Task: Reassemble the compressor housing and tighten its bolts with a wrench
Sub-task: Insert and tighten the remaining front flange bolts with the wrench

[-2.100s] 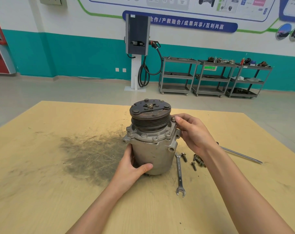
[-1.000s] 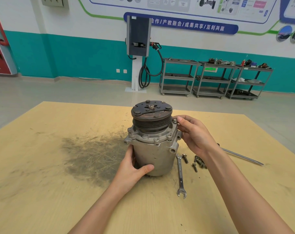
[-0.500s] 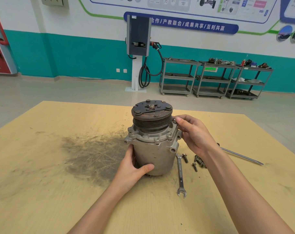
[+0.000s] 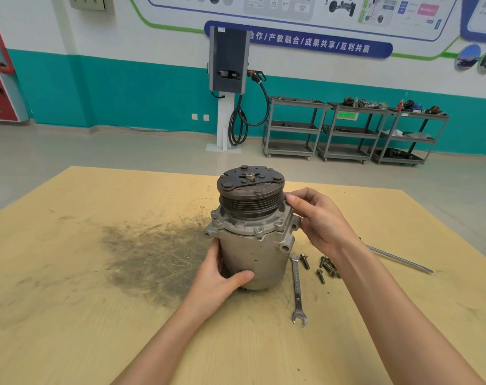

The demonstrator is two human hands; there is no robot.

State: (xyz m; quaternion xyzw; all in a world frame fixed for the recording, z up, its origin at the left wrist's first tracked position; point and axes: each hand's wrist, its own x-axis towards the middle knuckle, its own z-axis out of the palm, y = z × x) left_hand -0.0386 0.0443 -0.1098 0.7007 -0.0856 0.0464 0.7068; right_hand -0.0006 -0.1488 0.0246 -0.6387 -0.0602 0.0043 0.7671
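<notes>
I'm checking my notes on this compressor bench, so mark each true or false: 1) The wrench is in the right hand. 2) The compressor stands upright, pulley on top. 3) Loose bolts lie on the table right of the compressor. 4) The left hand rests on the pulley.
1) False. The wrench lies on the table; the right hand pinches at the housing's upper rim.
2) True. The compressor stands upright with its pulley on top.
3) True. The loose bolts lie beside the wrench.
4) False. The left hand grips the lower body of the housing.
</notes>
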